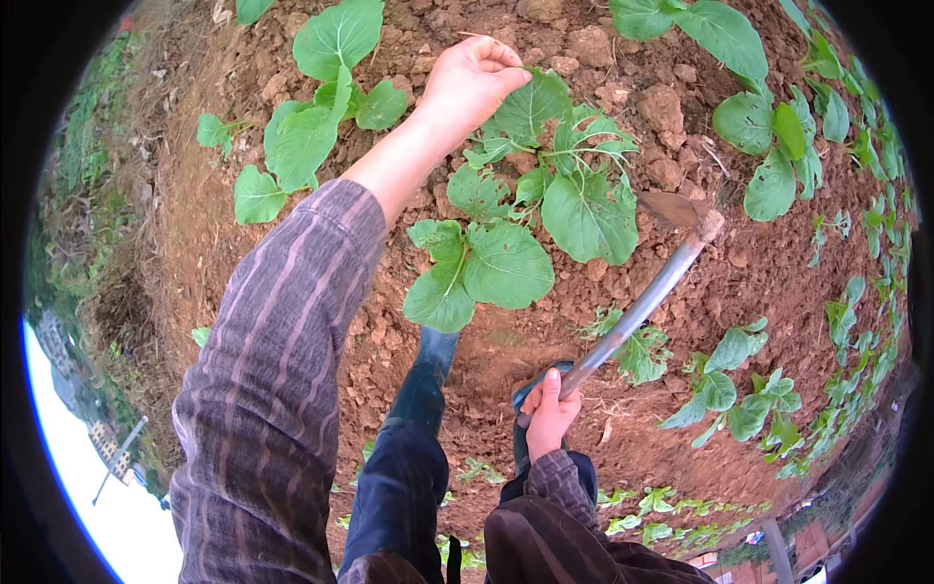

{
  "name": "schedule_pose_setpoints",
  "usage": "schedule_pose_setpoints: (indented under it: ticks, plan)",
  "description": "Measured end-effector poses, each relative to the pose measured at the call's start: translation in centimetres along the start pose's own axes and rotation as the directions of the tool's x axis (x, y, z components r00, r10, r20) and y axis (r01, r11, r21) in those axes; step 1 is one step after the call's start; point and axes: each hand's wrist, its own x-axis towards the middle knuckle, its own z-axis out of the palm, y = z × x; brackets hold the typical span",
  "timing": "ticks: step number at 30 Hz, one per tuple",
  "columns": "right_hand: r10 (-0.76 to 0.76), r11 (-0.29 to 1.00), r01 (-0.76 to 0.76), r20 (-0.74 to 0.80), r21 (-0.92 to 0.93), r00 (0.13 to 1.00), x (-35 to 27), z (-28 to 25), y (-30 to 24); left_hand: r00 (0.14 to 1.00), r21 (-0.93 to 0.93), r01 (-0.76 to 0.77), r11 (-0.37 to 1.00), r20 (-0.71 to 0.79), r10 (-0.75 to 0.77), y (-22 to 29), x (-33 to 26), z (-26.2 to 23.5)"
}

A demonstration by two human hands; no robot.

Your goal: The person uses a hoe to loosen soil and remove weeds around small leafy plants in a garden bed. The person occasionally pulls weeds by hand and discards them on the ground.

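My left hand (477, 78) reaches out over the bed, its fingers pinched together at the edge of a broad green leaf (533, 105). What lies between the fingertips is too small to make out. That leaf belongs to a leafy vegetable plant (591, 216), several of whose leaves are riddled with holes. Lower down, my right hand (552, 417) is closed around the handle of a hoe (632, 316). The hoe slants up to the right, and its rusty blade (669, 208) rests by the soil beside the plant.
A leafy plant (309, 136) grows left of my forearm, another (773, 146) at the upper right. Smaller seedlings (730, 384) stand right of the hoe. My boots (425, 375) are on reddish, cloddy soil (506, 348), close to the leaves. Dry grass (131, 243) borders the left side.
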Motion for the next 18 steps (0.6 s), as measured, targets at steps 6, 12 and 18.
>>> schedule_pose_setpoints:
  ticks: [6,12,18]
  plan:
    - [-0.016,0.999,0.016,-0.001,0.032,1.000,0.8,-0.1,1.0,0.960,0.061,0.066,0.996,0.267,-0.080,2.2,-0.2,0.1]
    - [0.036,0.996,-0.034,-0.021,0.083,0.999,0.7,0.0,0.4,0.841,0.232,-0.012,0.973,0.529,-0.116,3.2,0.7,1.0]
    - [0.071,0.992,-0.070,-0.004,0.110,0.997,0.9,-0.4,-0.5,0.808,0.396,-0.135,0.908,0.575,-0.130,4.4,-0.4,2.9]
